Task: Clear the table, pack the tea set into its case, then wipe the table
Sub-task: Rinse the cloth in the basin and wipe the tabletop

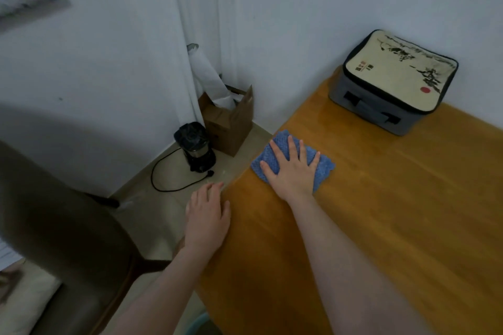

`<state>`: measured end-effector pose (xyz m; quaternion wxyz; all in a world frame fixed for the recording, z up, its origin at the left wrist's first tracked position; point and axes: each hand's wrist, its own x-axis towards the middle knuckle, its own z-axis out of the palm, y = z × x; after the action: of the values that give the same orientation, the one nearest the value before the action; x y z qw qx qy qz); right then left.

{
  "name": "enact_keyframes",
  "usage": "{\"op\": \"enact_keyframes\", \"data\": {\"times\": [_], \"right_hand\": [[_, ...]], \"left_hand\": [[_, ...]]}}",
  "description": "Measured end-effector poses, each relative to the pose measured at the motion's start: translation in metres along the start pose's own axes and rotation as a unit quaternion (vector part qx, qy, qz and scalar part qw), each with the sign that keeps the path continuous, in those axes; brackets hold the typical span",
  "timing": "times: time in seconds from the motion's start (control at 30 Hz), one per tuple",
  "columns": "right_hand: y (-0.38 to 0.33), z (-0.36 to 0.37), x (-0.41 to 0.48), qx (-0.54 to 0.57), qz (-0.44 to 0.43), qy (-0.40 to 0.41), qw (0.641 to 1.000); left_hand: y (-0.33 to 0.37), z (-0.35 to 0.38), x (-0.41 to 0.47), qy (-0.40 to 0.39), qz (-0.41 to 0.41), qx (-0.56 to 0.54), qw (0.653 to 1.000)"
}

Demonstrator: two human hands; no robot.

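The right hand [292, 171] lies palm down on a folded blue cloth [324, 168], its fingers [293, 145] straight and spread wide, pointing away from the person towards the wall. The cloth sits flat on the orange-brown wooden table [394, 212] at its left edge. One corner reaches that edge, and the long axis runs roughly square to it, from the edge inward across the table. The left hand [208, 216] rests at the same edge, nearer the person and apart from the cloth, holding nothing. Its fingers [215, 189] lie close together and are loosely bent over the rim. The tea set case [394, 81] stands well beyond the cloth at the table's far end, close to the wall. Its lid is shut and faces up, showing an ink landscape, and the grey side with the black strap handle is turned towards the near left. On the floor left of the table are a black appliance [194, 147] with its cable and an open cardboard box [231, 122].
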<state>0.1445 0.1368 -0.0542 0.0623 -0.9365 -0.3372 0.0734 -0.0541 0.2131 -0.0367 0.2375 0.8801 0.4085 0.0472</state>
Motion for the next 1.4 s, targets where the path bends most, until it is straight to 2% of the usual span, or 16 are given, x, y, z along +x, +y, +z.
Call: {"op": "enact_keyframes", "data": {"times": [0.33, 0.57, 0.8, 1.03, 1.13, 1.27, 1.4], "right_hand": [[0.048, -0.02, 0.102, 0.001, 0.008, 0.012, 1.0], [0.081, -0.023, 0.13, 0.015, 0.009, 0.031, 0.999], [0.109, -0.027, 0.116, 0.013, 0.028, 0.037, 0.999], [0.162, -0.031, 0.075, 0.003, 0.065, 0.053, 0.996], [0.177, -0.032, 0.058, -0.005, 0.081, 0.044, 0.996], [0.174, -0.031, 0.041, -0.014, 0.092, 0.023, 0.995], [0.141, -0.024, 0.017, -0.022, 0.081, 0.012, 0.996]], "left_hand": [[0.095, 0.045, 0.072, -0.009, 0.117, 0.078, 0.99], [0.118, 0.066, 0.089, -0.024, 0.116, 0.103, 0.988], [0.114, 0.057, 0.093, -0.062, 0.115, 0.117, 0.985], [0.122, 0.05, 0.091, -0.065, 0.122, 0.154, 0.978], [0.115, 0.045, 0.092, -0.089, 0.131, 0.132, 0.978], [0.103, 0.032, 0.074, -0.063, 0.14, 0.08, 0.985], [0.086, 0.023, 0.046, -0.038, 0.128, 0.072, 0.988]]}}
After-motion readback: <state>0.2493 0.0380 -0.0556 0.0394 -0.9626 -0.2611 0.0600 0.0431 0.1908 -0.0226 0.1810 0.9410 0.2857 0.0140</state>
